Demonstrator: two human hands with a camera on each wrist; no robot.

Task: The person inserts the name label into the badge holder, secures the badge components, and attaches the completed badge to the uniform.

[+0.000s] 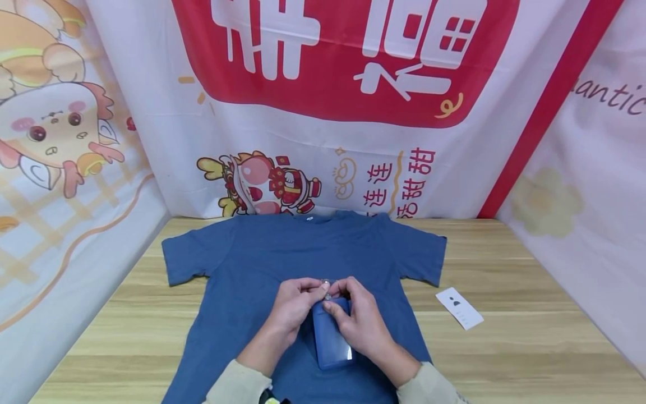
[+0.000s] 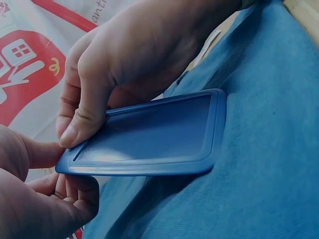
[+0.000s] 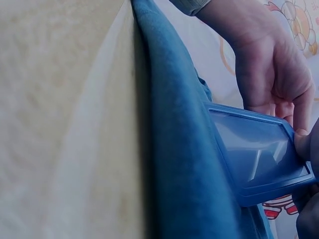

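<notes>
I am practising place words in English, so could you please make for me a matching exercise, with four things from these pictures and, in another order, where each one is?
Things
1. blue card holder
2. T-shirt
3. white card
4. printed backdrop

Places
A. spread out on the table
B. upright behind the table
C. held in both hands, left and right
D. lying beside the T-shirt, on its right

Pairs: 1-C, 2-A, 3-D, 4-B

Above the shirt [image 1: 247, 280], passage is blocked centrally by the blue holder [image 1: 329, 339]; at left, the table [image 1: 108, 342] is unobstructed.
</notes>
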